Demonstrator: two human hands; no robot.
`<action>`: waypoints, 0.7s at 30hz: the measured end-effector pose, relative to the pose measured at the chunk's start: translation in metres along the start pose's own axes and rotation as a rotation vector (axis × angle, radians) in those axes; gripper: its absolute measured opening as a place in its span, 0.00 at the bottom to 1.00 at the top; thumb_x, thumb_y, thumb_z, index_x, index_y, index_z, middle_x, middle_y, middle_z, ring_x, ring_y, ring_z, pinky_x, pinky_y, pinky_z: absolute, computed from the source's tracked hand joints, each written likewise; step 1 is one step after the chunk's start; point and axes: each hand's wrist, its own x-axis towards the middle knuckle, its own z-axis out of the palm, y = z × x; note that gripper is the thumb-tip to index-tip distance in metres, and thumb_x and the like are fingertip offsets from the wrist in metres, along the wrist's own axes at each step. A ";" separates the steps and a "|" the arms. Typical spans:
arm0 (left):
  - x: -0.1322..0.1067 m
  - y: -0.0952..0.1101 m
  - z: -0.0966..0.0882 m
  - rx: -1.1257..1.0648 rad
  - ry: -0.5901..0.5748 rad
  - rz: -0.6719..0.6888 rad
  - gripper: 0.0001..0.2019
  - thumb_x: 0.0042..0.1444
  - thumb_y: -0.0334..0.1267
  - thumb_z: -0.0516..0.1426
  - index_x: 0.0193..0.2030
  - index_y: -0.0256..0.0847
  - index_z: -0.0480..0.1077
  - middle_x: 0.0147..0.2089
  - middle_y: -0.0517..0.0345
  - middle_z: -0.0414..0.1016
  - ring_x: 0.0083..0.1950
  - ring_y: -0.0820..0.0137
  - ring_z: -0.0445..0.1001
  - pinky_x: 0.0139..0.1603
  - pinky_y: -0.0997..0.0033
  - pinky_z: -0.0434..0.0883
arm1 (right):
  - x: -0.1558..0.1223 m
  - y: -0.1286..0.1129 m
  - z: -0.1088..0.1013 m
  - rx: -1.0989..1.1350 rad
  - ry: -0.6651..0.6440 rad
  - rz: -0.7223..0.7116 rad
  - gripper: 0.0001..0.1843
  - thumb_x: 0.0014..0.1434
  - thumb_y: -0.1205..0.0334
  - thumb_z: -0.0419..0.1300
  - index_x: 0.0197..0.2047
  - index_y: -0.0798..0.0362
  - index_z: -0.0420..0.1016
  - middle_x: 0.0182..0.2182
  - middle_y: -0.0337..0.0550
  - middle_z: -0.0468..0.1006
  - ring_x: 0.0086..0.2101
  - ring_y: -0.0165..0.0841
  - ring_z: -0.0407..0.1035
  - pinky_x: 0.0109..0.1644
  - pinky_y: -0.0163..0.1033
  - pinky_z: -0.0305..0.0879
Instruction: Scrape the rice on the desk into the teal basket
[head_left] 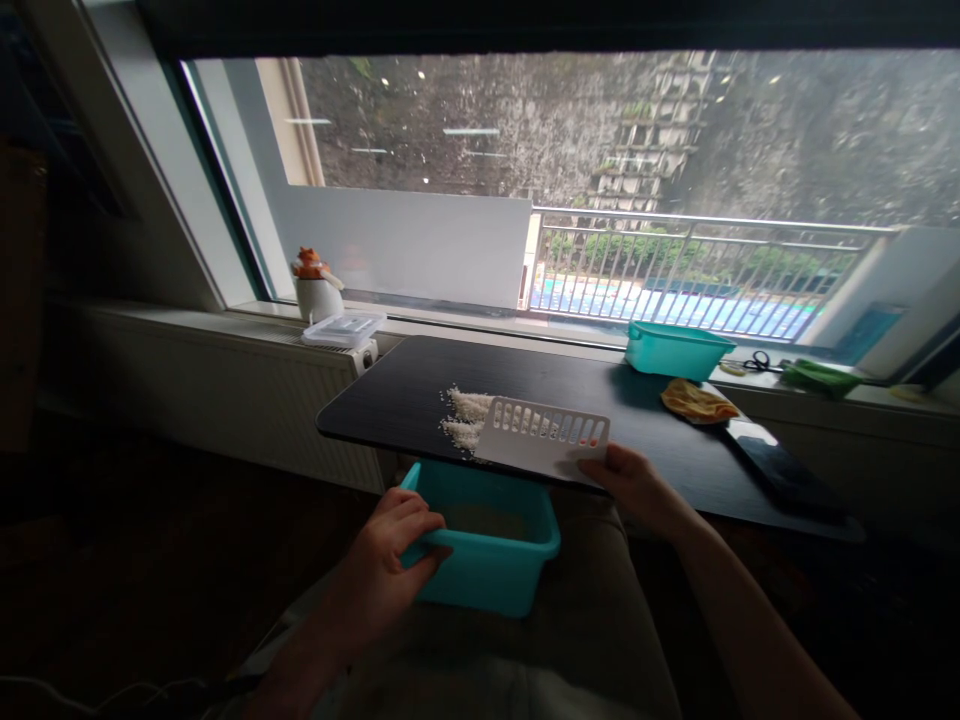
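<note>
My left hand [401, 540] grips the near left rim of a turquoise plastic bin [487, 575], thumb outside and fingers over the edge. The bin rests on my lap, just below the front edge of the black table [397, 390], with some pale material at its bottom. Pinched at its right end by my right hand [626, 475] is a flat white slotted plastic plate [536, 450]. The plate lies low over the tabletop near that front edge. Its left end meets a scattered heap of white rice-like grains [466, 415]; part of the heap is hidden behind it.
A second turquoise bin [675, 352] stands at the table's back right, near a crumpled yellow cloth [697, 400] and a dark phone-like slab [780, 465]. Black-handled scissors [759, 360] and a green cloth [821, 378] lie on the sill. A clear plastic lid [345, 328] sits above the radiator [300, 400].
</note>
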 end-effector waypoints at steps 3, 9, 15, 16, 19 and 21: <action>-0.001 -0.001 0.000 0.005 0.006 -0.010 0.04 0.51 0.30 0.60 0.34 0.42 0.72 0.38 0.55 0.71 0.45 0.64 0.69 0.45 0.65 0.72 | -0.003 -0.001 -0.001 0.011 0.011 0.009 0.19 0.50 0.49 0.65 0.41 0.52 0.79 0.40 0.44 0.82 0.43 0.44 0.74 0.51 0.51 0.69; 0.000 -0.001 0.000 0.006 0.018 0.007 0.04 0.50 0.31 0.60 0.34 0.42 0.73 0.36 0.56 0.72 0.44 0.64 0.70 0.43 0.66 0.72 | -0.006 -0.001 -0.003 0.033 -0.021 0.020 0.20 0.48 0.49 0.66 0.42 0.51 0.79 0.42 0.45 0.81 0.44 0.44 0.74 0.52 0.52 0.68; 0.000 -0.001 0.001 0.018 0.042 0.020 0.04 0.50 0.31 0.60 0.33 0.42 0.73 0.36 0.56 0.73 0.44 0.64 0.70 0.43 0.66 0.73 | 0.000 -0.001 0.006 0.006 0.019 -0.016 0.19 0.49 0.48 0.65 0.41 0.51 0.80 0.40 0.44 0.82 0.42 0.44 0.74 0.50 0.51 0.69; 0.000 -0.002 0.001 0.019 0.040 0.022 0.04 0.50 0.31 0.60 0.34 0.42 0.73 0.36 0.56 0.73 0.45 0.64 0.70 0.43 0.66 0.73 | 0.001 -0.003 0.008 0.006 0.007 -0.021 0.19 0.49 0.48 0.65 0.41 0.51 0.80 0.40 0.44 0.82 0.43 0.44 0.74 0.50 0.50 0.69; -0.001 -0.004 0.000 0.024 0.029 0.015 0.04 0.50 0.31 0.60 0.34 0.42 0.73 0.37 0.56 0.72 0.45 0.64 0.70 0.44 0.66 0.73 | 0.000 -0.007 0.013 -0.006 -0.037 -0.027 0.19 0.49 0.49 0.65 0.42 0.51 0.79 0.42 0.45 0.81 0.43 0.44 0.74 0.51 0.50 0.68; -0.001 -0.005 0.000 0.023 0.034 0.007 0.05 0.50 0.31 0.60 0.34 0.42 0.73 0.37 0.56 0.72 0.45 0.64 0.70 0.44 0.66 0.73 | 0.000 -0.007 0.013 -0.010 -0.033 -0.026 0.19 0.50 0.50 0.65 0.42 0.52 0.79 0.41 0.45 0.81 0.43 0.44 0.74 0.51 0.51 0.68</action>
